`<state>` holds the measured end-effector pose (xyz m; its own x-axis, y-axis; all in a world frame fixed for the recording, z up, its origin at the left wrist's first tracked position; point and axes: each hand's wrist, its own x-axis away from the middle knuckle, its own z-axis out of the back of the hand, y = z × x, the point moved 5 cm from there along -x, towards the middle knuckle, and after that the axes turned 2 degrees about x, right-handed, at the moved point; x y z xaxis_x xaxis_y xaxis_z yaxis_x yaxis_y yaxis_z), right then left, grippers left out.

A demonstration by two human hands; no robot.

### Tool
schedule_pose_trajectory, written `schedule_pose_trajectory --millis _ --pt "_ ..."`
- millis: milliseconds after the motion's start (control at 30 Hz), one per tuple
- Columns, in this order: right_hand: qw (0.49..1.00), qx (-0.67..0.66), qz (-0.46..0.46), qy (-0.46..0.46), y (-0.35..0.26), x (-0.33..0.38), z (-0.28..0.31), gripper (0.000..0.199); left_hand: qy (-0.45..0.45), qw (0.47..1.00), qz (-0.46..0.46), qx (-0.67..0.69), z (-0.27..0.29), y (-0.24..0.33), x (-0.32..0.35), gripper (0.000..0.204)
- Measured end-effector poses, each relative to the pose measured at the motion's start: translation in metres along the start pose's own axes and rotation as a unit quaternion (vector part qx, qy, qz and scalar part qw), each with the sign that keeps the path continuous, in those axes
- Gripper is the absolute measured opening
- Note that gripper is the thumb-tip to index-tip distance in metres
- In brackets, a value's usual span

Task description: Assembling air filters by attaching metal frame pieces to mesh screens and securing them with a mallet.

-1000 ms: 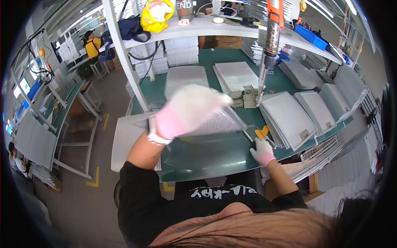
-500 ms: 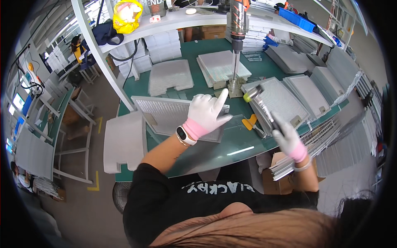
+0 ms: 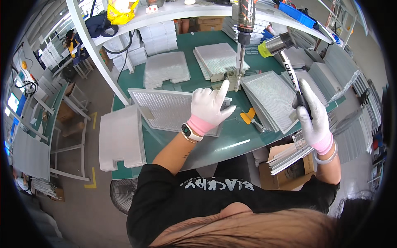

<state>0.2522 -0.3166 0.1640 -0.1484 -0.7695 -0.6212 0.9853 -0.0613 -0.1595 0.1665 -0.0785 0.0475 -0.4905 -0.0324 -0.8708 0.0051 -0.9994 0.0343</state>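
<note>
My left hand (image 3: 205, 106), in a white glove with a pink cuff, grips the upper edge of a framed mesh panel (image 3: 163, 108). Its index finger and thumb stick out while the other fingers curl over the frame. The panel stands tilted on its long edge on the green table. In my right hand (image 3: 313, 118), gloved alike, is the black grip of a mallet (image 3: 290, 74), held up over the right side of the table. Its yellow-green face points left. Beyond my left fingertip, a power screwdriver (image 3: 245, 35) hangs bit-down above a small metal fixture (image 3: 231, 78).
Mesh panels lie stacked at the right (image 3: 271, 99), at the back (image 3: 219, 58) and at the left corner (image 3: 120, 138). A yellow-handled tool (image 3: 249, 116) lies near the middle. A white shelf (image 3: 178, 11) spans the back. An open carton (image 3: 289, 173) stands below the table's right edge.
My right hand has lifted the mallet up and to the right, and the head now looms larger. My left hand keeps its hold on the panel. The whole view has shifted slightly.
</note>
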Motion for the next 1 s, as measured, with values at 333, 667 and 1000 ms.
schedule_pose_trajectory --millis 333,667,1000 --pt "0.909 -0.333 -0.219 0.127 0.026 0.096 -0.122 0.060 -0.235 0.972 -0.033 0.003 0.000 -0.011 -0.003 0.043" --pt "0.881 -0.328 -0.274 0.202 0.013 0.107 -0.176 0.064 -0.163 0.985 -0.058 0.017 -0.002 -0.014 0.005 0.050" --pt "0.987 -0.056 -0.066 0.137 0.018 0.046 -0.056 0.056 -0.012 0.996 -0.052 0.065 0.001 -0.012 0.015 0.072"
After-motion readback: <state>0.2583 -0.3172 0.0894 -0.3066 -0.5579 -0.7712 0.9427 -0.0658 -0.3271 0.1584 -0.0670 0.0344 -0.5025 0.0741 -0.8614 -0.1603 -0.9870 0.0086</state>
